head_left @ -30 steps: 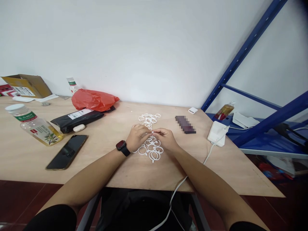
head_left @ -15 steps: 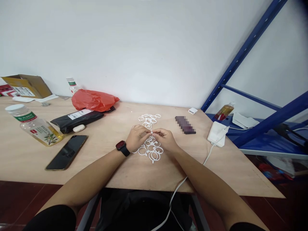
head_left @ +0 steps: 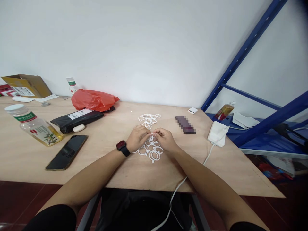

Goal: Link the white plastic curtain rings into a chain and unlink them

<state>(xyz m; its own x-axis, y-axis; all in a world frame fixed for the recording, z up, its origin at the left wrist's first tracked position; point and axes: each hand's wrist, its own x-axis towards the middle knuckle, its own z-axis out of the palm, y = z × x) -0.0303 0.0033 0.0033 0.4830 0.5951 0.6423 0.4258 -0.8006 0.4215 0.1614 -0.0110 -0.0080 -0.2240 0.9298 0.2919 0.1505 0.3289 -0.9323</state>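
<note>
Between far rings [head_left: 149, 121] and near rings [head_left: 154, 148], left hand [head_left: 138, 138] and right hand [head_left: 166, 139], equally close, pinched a white piece [head_left: 151, 134].

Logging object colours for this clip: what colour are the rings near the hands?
The rings are white; the head view shows them best.

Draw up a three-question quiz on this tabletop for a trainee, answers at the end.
1. On which wrist is the watch, the person's left or right?
2. True or false: the phone lies nearer the person than the red bag does.
3. The fingertips of the left hand and right hand come together at:
A) the cardboard box
B) the white rings
C) the red bag

Key: 1. Left. 2. True. 3. B.
</note>
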